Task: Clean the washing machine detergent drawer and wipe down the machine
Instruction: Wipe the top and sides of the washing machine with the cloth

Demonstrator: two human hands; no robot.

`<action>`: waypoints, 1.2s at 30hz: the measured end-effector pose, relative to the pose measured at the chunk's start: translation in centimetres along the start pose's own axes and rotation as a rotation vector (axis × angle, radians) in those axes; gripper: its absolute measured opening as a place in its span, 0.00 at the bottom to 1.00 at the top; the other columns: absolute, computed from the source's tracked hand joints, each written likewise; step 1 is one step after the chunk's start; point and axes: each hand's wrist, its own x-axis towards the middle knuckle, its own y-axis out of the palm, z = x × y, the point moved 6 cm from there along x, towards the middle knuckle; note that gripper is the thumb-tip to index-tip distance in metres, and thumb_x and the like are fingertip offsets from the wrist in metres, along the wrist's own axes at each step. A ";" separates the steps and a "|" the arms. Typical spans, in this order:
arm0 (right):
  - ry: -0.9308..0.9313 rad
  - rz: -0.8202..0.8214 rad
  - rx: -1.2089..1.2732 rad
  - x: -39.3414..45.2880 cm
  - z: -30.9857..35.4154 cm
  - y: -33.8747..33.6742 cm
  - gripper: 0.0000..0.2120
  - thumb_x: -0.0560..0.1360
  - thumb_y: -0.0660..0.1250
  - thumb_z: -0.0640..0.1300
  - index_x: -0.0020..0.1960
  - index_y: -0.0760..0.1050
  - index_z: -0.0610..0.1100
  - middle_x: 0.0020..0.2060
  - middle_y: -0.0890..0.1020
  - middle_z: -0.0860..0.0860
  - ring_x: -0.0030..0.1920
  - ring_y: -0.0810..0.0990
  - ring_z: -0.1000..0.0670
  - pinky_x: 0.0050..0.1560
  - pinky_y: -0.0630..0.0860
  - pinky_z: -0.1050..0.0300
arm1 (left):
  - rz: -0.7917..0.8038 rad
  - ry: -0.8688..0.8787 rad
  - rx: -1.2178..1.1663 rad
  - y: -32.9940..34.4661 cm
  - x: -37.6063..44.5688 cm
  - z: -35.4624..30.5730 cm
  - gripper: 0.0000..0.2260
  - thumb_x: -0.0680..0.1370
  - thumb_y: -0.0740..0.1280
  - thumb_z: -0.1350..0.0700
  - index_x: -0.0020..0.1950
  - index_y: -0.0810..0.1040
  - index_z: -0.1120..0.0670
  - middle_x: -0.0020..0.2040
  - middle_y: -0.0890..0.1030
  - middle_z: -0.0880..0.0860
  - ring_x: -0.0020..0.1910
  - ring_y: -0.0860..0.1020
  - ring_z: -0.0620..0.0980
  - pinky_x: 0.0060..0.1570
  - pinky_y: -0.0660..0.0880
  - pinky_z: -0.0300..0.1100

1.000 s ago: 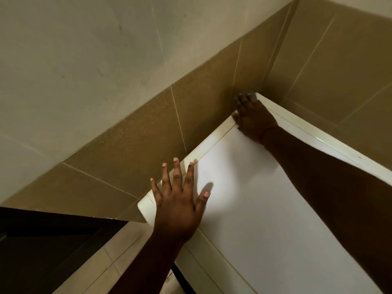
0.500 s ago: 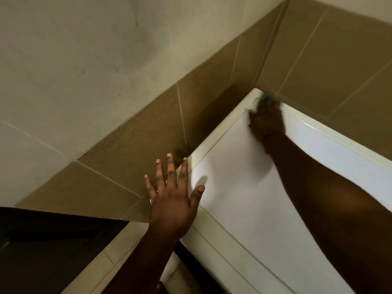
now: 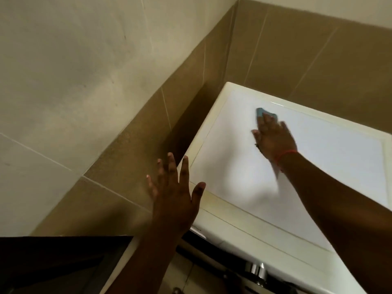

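The white top of the washing machine [image 3: 331,166] fills the right half of the head view, with a cream rim around it. My right hand [image 3: 273,139] lies flat on the top near its far edge and presses a blue cloth [image 3: 260,112], whose corner sticks out past the fingertips. The hand is motion-blurred. My left hand [image 3: 174,198] has its fingers spread and straight at the machine's near left corner and holds nothing. I cannot tell whether it touches the rim. The detergent drawer is not in view.
Brown and beige tiled walls [image 3: 297,49] close in on the machine at the back and left, with a narrow dark gap along the left side. A chrome knob [image 3: 255,270] shows below the front edge. A dark panel [image 3: 53,262] sits lower left.
My right hand has slid with the cloth from the far left corner rightward along the back of the top. My left hand has shifted off the white panel toward the left corner.
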 end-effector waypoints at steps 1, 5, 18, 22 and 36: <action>0.130 -0.027 0.018 -1.0 -2.0 -0.1 0.34 0.80 0.41 0.59 0.78 0.51 0.39 0.76 0.60 0.37 0.75 0.59 0.36 0.71 0.61 0.39 | -0.011 0.010 0.004 0.0 -0.1 0.0 0.35 0.76 0.33 0.30 0.79 0.40 0.45 0.80 0.39 0.54 0.79 0.41 0.59 0.73 0.45 0.66; 0.207 -0.036 0.047 -5.9 0.0 0.1 0.34 0.80 0.44 0.57 0.76 0.54 0.34 0.72 0.63 0.32 0.71 0.63 0.31 0.70 0.64 0.39 | -0.004 0.031 0.016 0.0 -0.6 0.4 0.35 0.77 0.34 0.30 0.80 0.45 0.47 0.81 0.45 0.55 0.79 0.46 0.60 0.72 0.50 0.68; 0.139 0.059 0.046 -17.0 -0.4 -1.1 0.33 0.80 0.41 0.58 0.79 0.51 0.39 0.77 0.56 0.38 0.76 0.57 0.38 0.72 0.63 0.44 | 0.089 0.099 0.132 -0.1 -2.2 0.8 0.36 0.78 0.36 0.31 0.80 0.55 0.49 0.79 0.56 0.59 0.77 0.56 0.65 0.68 0.57 0.71; 0.153 0.053 0.034 -19.4 2.5 -0.6 0.33 0.81 0.43 0.58 0.78 0.52 0.36 0.76 0.57 0.35 0.76 0.57 0.35 0.72 0.62 0.41 | 0.101 0.149 0.164 0.5 -2.0 -2.0 0.36 0.78 0.36 0.31 0.80 0.55 0.49 0.79 0.56 0.59 0.77 0.55 0.65 0.68 0.57 0.71; 0.310 0.027 0.055 -29.7 -6.2 -0.9 0.30 0.82 0.42 0.56 0.80 0.49 0.42 0.78 0.52 0.44 0.78 0.52 0.43 0.76 0.55 0.48 | 0.086 0.256 0.198 3.1 -2.9 -13.2 0.36 0.76 0.32 0.30 0.80 0.45 0.46 0.81 0.46 0.56 0.79 0.46 0.62 0.72 0.49 0.69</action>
